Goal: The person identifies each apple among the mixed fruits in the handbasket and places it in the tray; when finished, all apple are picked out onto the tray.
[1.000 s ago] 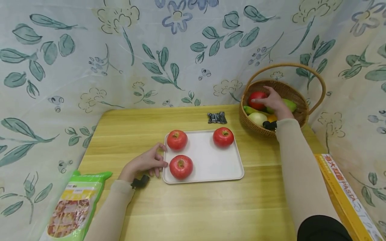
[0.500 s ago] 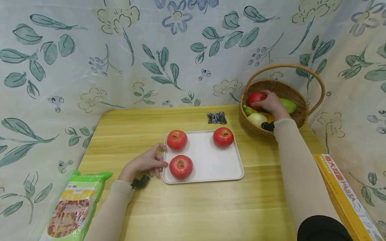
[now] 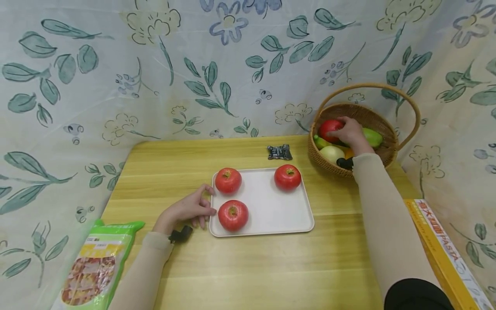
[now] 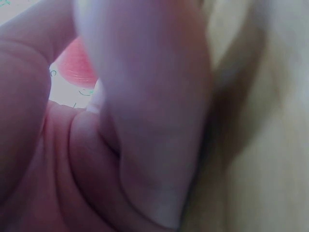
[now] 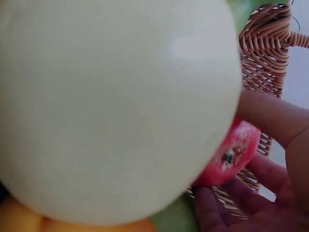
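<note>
In the head view, my right hand (image 3: 351, 132) reaches into the wicker basket (image 3: 321, 160) at the back right. Its thumb and fingers grip a red apple (image 3: 329, 129), which is still inside the basket. The right wrist view shows this apple (image 5: 231, 153) partly hidden behind a large pale round vegetable (image 5: 116, 111). My left hand (image 3: 190, 207) rests on the table, loosely bent fingertips touching the left edge of a white tray (image 3: 267, 215). On that tray are three red apples: one back left (image 3: 228, 181), one front left (image 3: 233, 215), one back right (image 3: 287, 177).
The basket's tall handle (image 3: 412, 103) arches over its contents. A green vegetable (image 3: 373, 137) and something orange (image 3: 349, 153) lie inside. Behind the tray is a small black wrapped packet (image 3: 279, 152). A green food bag (image 3: 93, 267) lies left, a yellow pasta box (image 3: 445, 254) right.
My right hand has lowered onto the apple in the basket, and its fingers have closed round it. My left hand, the tray and its apples have stayed in place.
</note>
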`<state>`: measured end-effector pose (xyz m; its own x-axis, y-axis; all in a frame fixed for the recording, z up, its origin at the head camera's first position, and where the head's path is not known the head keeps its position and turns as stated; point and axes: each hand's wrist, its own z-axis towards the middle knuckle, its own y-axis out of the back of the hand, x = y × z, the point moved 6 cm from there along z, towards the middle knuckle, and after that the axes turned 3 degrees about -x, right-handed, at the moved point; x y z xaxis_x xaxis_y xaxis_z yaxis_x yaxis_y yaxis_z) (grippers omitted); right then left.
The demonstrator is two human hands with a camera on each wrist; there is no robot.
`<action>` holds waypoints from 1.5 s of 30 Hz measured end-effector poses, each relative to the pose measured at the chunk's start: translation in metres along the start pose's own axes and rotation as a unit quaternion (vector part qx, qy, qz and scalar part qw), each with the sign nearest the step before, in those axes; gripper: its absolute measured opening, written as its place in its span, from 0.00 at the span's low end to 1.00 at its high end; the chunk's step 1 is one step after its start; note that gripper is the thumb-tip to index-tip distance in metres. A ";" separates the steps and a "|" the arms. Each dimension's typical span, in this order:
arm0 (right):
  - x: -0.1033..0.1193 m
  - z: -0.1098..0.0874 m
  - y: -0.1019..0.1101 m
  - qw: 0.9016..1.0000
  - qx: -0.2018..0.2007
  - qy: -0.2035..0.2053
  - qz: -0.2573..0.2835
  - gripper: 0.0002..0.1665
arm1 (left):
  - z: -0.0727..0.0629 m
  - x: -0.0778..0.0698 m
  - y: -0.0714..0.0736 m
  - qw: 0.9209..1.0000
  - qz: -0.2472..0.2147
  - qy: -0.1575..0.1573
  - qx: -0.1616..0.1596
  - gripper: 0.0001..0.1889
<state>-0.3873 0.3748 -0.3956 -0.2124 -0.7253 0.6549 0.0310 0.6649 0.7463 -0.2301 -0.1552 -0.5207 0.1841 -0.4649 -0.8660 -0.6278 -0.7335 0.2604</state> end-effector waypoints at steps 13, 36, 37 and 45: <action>0.006 -0.007 0.009 0.999 -0.013 -0.015 0.042 0.53 | 0.000 -0.001 -0.001 1.000 0.006 -0.001 -0.001 0.35; 0.042 -0.075 0.042 0.980 -0.064 0.019 0.186 0.51 | -0.003 -0.003 0.001 1.000 0.011 -0.002 -0.008 0.34; 0.044 -0.080 0.042 0.979 -0.065 0.025 0.190 0.50 | -0.003 -0.003 0.001 1.000 0.011 -0.003 -0.007 0.34; 0.055 -0.125 0.028 0.971 -0.060 0.089 0.212 0.51 | -0.001 -0.002 0.000 1.000 0.000 -0.002 -0.002 0.35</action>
<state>-0.2764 0.3312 -0.3242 0.0164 -0.4174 0.9086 0.1940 0.8928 0.4066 -0.2295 -0.1545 -0.5184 0.1804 -0.4625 -0.8681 -0.6240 -0.7360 0.2624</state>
